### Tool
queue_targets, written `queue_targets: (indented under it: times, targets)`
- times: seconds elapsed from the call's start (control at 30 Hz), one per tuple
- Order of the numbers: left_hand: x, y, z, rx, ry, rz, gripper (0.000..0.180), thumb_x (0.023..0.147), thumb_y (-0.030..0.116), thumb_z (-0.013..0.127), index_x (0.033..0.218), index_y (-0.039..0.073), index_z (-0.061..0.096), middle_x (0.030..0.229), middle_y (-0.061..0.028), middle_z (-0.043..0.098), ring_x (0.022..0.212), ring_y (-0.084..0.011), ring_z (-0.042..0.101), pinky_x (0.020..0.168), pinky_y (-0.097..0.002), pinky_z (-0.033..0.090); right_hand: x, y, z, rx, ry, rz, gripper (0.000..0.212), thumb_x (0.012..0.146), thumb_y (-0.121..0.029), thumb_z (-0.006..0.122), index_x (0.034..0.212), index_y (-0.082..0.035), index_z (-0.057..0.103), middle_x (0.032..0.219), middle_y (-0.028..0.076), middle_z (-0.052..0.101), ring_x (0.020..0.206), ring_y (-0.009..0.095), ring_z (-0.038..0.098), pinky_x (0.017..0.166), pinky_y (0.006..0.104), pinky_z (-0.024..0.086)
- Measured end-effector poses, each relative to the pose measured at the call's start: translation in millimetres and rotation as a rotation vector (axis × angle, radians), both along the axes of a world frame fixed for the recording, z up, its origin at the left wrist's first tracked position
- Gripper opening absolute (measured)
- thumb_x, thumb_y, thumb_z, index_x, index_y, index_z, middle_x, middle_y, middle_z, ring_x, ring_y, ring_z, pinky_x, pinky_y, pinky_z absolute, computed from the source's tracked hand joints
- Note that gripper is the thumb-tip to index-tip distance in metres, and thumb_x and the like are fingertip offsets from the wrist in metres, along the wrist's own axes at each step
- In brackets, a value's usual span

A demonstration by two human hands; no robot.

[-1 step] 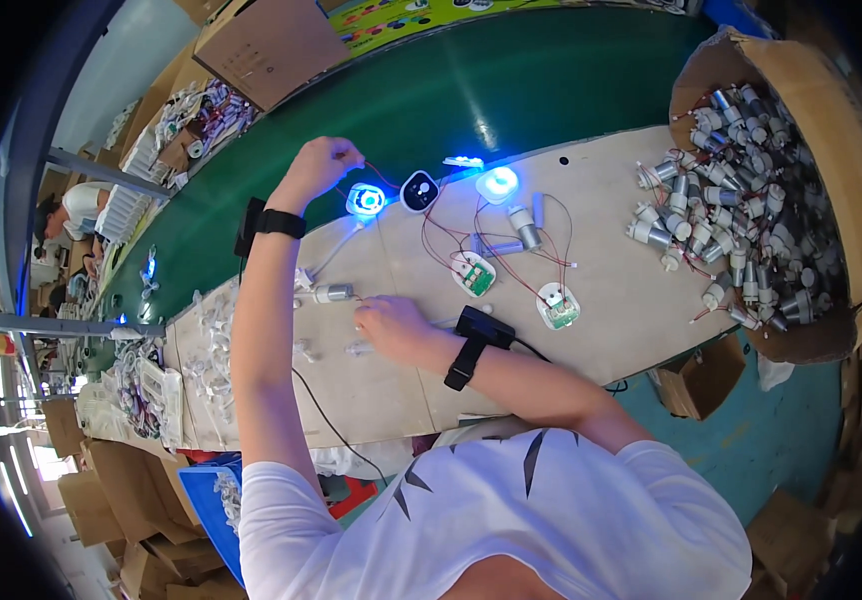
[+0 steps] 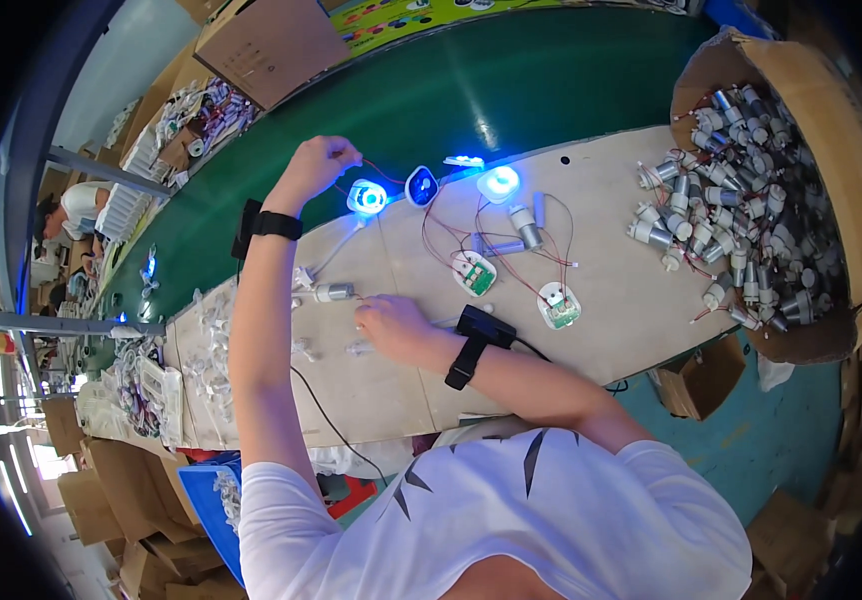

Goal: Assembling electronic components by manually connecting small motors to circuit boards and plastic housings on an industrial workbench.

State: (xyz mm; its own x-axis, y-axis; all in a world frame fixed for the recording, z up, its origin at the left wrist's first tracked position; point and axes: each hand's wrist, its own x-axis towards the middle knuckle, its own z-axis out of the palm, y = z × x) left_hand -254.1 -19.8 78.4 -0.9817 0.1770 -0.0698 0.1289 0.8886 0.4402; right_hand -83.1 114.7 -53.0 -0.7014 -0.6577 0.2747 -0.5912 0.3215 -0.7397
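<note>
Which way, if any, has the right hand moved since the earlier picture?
No: judged against the big cardboard box, the right hand shows no clear shift in any direction.

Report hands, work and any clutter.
Left hand pinching thin red wire. Right hand beside silver motor. Blue-lit unit close to left hand.

Occluded / unresolved.
Cannot trace red wire (image 2: 380,173) inside left hand (image 2: 317,167), eleven o'clock; cannot resolve grip of right hand (image 2: 392,326), dial centre; lose part of blue bin (image 2: 205,508) behind sleeve (image 2: 279,520), seven-thirty.
</note>
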Motion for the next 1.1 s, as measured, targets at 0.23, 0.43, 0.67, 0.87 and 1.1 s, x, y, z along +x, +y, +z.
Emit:
queue_targets:
  times: [0.23,0.43,0.67,0.87,1.1]
  targets:
    - [17.5,-23.4,-3.6,-0.257,0.154,0.049,0.017,0.081,0.025,0.060,0.086,0.012,0.069,0.081,-0.0117,0.067,0.077,-0.0283,0.064,0.067,-0.0385,0.050,2.2,31.1,55.9,0.043,-0.014,-0.065,0.017,0.077,-0.013,0.060,0.092,-0.006,0.060,0.092,0.012,0.061,0.088,0.031,0.059,0.072,0.0428,0.048]
    - [45.9,-39.2,-14.2,-0.261,0.326,0.260,0.018,0.080,0.027,0.062,0.083,0.010,0.067,0.077,-0.0123,0.065,0.075,-0.0313,0.063,0.065,-0.0412,0.049,-98.7,145.9,98.3,0.452,0.219,-0.475,0.027,0.076,-0.016,0.065,0.101,-0.007,0.060,0.105,0.010,0.060,0.098,0.030,0.056,0.078,0.0406,0.048]
    - [95.3,-30.3,-36.3,-0.012,0.442,0.461,0.016,0.079,0.023,0.062,0.078,0.008,0.067,0.074,-0.0129,0.064,0.075,-0.0304,0.061,0.065,-0.0407,0.048,-183.5,171.9,55.3,0.511,0.141,-0.016,0.042,0.065,-0.026,0.072,0.097,-0.004,0.059,0.096,0.014,0.054,0.095,0.033,0.053,0.074,0.0409,0.048]
    - [127.9,-33.0,-46.4,0.037,0.379,0.519,0.015,0.080,0.020,0.062,0.078,0.006,0.066,0.072,-0.0121,0.063,0.073,-0.0302,0.060,0.065,-0.0404,0.047,-155.0,184.1,123.4,0.563,0.586,-0.069,0.020,0.064,-0.022,0.066,0.062,-0.005,0.056,0.075,0.010,0.053,0.074,0.026,0.056,0.056,0.0374,0.046]
    - [131.6,-38.2,-62.2,0.075,0.301,0.544,0.013,0.079,0.019,0.062,0.080,0.007,0.066,0.072,-0.0130,0.063,0.070,-0.0304,0.061,0.064,-0.0398,0.048,-181.6,213.7,276.6,0.158,0.391,-0.037,0.019,0.080,-0.014,0.061,0.068,-0.001,0.055,0.069,0.003,0.054,0.066,0.014,0.056,0.058,0.0272,0.042]
